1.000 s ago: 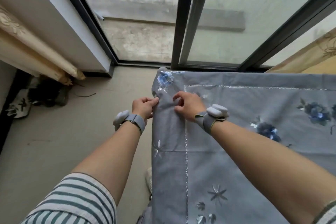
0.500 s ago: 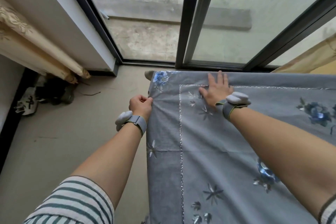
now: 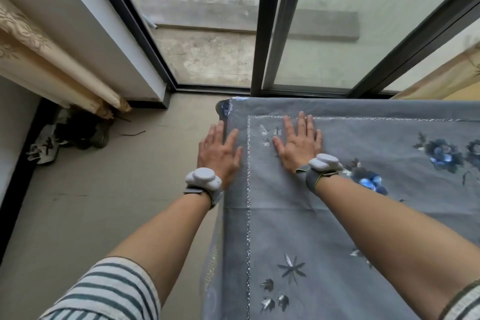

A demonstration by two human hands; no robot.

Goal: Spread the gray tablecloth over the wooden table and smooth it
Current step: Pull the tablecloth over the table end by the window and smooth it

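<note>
Smoothing stage: both hands, left (image 3: pixel 219 154) and right (image 3: pixel 298 145), flat, fingers spread, gripping nothing, pressing gray tablecloth (image 3: pixel 324 228) near desk corner; next, likely sweeping outward.

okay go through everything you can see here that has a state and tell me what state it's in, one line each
gray tablecloth: spread flat over the table, left edge hanging down the side
left hand: open, palm down at the cloth's left edge
right hand: open, pressed flat on the cloth near the far left corner
sliding glass door: cannot tell whether open or shut
curtain: drawn aside, bunched against the wall
</note>
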